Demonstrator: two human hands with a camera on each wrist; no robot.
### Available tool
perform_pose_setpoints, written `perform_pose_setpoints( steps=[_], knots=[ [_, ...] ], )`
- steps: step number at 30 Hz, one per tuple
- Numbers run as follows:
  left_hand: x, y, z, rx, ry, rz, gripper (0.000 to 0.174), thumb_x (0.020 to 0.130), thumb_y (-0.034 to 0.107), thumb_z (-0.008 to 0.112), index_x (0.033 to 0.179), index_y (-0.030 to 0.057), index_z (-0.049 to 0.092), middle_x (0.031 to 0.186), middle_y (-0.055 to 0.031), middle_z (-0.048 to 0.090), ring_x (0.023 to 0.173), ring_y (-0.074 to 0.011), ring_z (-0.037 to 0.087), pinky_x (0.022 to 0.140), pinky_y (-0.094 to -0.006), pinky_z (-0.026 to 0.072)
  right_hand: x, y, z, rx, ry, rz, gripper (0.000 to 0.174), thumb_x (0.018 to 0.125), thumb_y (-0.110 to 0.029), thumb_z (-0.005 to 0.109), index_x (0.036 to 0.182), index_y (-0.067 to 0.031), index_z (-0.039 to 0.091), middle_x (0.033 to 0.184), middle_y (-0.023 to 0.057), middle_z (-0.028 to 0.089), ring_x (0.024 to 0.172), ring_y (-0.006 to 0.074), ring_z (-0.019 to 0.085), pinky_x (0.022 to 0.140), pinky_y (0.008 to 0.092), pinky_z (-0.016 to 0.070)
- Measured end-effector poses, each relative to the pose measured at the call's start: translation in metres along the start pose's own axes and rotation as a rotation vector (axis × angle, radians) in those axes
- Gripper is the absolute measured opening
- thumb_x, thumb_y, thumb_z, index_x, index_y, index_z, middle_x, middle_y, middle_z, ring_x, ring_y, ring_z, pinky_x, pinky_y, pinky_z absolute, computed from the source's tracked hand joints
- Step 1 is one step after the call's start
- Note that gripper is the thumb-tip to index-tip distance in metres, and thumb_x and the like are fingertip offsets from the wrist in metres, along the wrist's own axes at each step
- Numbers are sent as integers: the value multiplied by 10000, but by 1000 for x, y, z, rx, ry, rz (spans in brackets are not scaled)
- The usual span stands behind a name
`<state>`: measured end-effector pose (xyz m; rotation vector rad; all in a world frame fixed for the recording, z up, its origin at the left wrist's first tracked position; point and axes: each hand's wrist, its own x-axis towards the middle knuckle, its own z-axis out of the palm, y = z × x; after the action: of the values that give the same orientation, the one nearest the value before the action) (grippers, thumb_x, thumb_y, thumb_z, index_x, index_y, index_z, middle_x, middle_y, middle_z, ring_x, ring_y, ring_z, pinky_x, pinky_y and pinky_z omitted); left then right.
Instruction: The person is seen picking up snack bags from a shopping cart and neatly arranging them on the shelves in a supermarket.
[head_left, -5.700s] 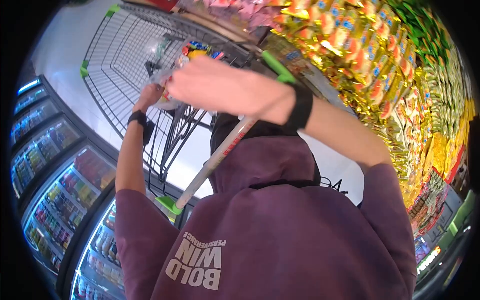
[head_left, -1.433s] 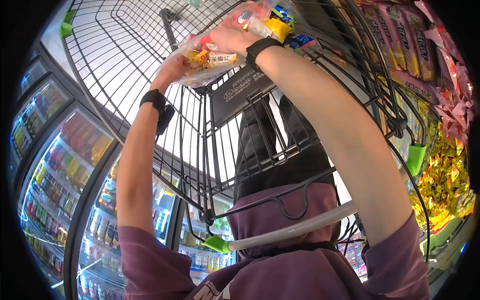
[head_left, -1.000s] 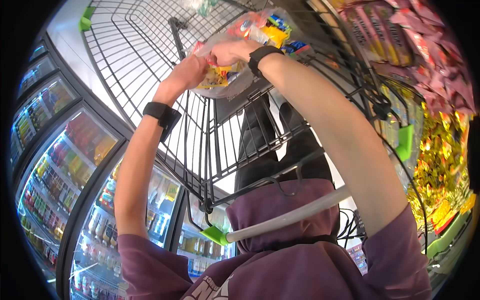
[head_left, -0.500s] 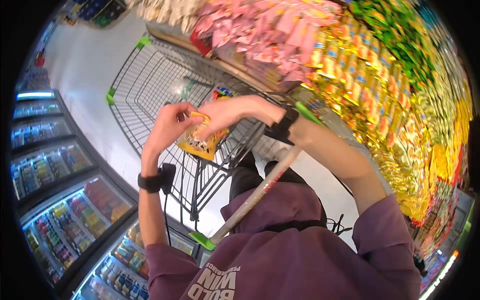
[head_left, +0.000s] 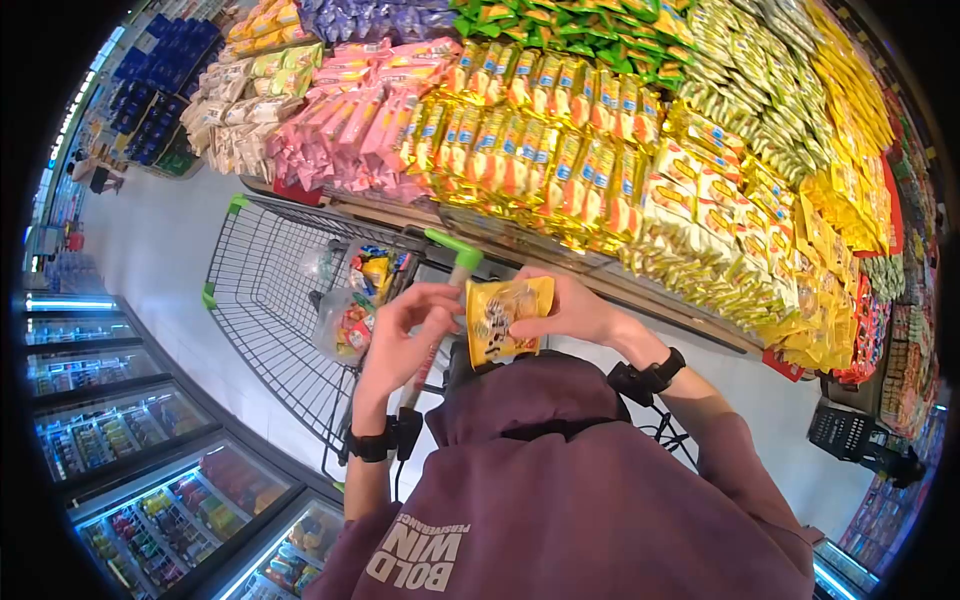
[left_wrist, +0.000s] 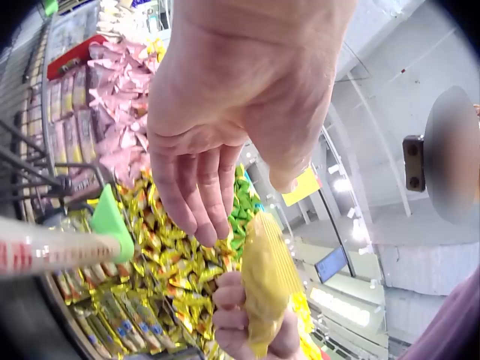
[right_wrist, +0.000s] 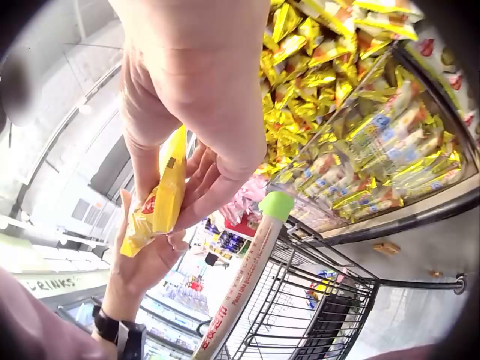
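Note:
My right hand [head_left: 575,310] pinches a yellow snack packet [head_left: 505,318], with the thumb across its printed front. Beside the packet's left edge is my left hand [head_left: 408,335], its fingers loosely bent and holding nothing. In the left wrist view the left hand [left_wrist: 232,97] hangs with relaxed fingers above the packet [left_wrist: 266,277]. The right wrist view has the right hand [right_wrist: 195,97] gripping the packet [right_wrist: 166,195] by its sides. Left of my hands stands the shopping cart [head_left: 262,320], with a clear bag of snacks [head_left: 352,325] inside.
Heaped snack packets fill the display [head_left: 540,160] in front and to the right. Glass-door coolers [head_left: 180,500] line the lower left. The cart's pale handle [head_left: 425,370] passes below my left hand. Behind the cart a person [head_left: 98,172] stands far off in the aisle.
The yellow packet has come out from over the cart, toward my body and to the right. My left hand has let go of it. The view has swung to the display, and the bag stays in the cart.

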<state>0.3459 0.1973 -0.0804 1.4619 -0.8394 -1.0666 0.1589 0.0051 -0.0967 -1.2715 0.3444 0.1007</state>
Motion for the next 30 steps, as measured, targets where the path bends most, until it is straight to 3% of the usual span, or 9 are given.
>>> perform_pose_setpoints(
  steps=[3, 4, 8, 17, 18, 21, 22, 28, 30],
  knots=[
    [2, -6, 32, 24, 17, 37, 279, 917, 101, 658, 1168, -9, 607, 980, -52, 688, 834, -84, 646, 762, -241, 525, -16, 10, -6, 123, 127, -74, 380, 798, -170, 819, 1058, -70, 561, 993, -18, 631, 923, 55, 579, 816, 237, 476],
    [5, -8, 50, -61, 33, 20, 304, 869, 92, 722, 1138, -12, 627, 975, -41, 696, 827, -78, 652, 734, -226, 524, -22, 14, -8, 138, 172, -81, 458, 808, -100, 800, 1179, -44, 538, 1100, 16, 642, 995, 71, 590, 881, 251, 479],
    [20, 0, 92, -68, 187, 98, 308, 821, 82, 773, 1081, -31, 654, 959, -60, 713, 832, -80, 666, 693, -216, 524, -46, 2, -3, 192, 204, -103, 581, 829, -125, 783, 1322, -27, 492, 1167, 31, 625, 1086, 108, 593, 939, 284, 478],
    [37, 44, 115, -190, 40, 68, 236, 821, -5, 737, 1042, -21, 654, 907, -48, 712, 771, -60, 648, 674, -208, 508, -93, -29, -22, -177, 327, -325, 425, 913, -228, 705, 1262, -66, 525, 1065, 45, 643, 847, 80, 620, 726, 251, 493],
    [39, 49, 121, -180, -4, 74, 229, 825, -8, 732, 1040, -20, 654, 908, -44, 711, 782, -59, 647, 681, -208, 507, -94, -39, -15, -77, 432, -356, 310, 927, -212, 678, 1169, -40, 586, 937, 30, 655, 728, 65, 607, 645, 242, 489],
    [47, 60, 138, -159, -47, 84, 277, 834, -19, 721, 1096, -13, 629, 945, -32, 697, 828, -60, 642, 713, -211, 507, -90, -52, -25, -264, 542, -365, 199, 931, -202, 664, 1017, -22, 648, 812, 3, 645, 670, 41, 578, 568, 229, 467],
    [48, 64, 143, -183, -23, 100, 298, 834, -19, 722, 1114, -11, 620, 958, -33, 694, 836, -62, 643, 720, -213, 510, -85, -49, -26, -304, 630, -500, 194, 934, -202, 655, 900, -12, 665, 742, -15, 630, 630, 21, 553, 514, 214, 433],
    [44, 70, 155, -161, -28, 171, 366, 840, -1, 732, 1173, -41, 586, 1033, -55, 687, 901, -92, 653, 795, -243, 540, -78, -53, -30, -129, 733, -566, 191, 926, -217, 667, 903, -27, 661, 748, -38, 625, 583, 0, 489, 484, 196, 372],
    [43, 71, 154, -174, -47, 129, 348, 848, 8, 730, 1165, -45, 596, 1038, -61, 690, 909, -88, 651, 800, -239, 538, -85, -62, -28, -43, 688, -443, 192, 935, -224, 656, 891, -37, 651, 757, -46, 606, 618, -1, 487, 527, 198, 384]
  ],
)
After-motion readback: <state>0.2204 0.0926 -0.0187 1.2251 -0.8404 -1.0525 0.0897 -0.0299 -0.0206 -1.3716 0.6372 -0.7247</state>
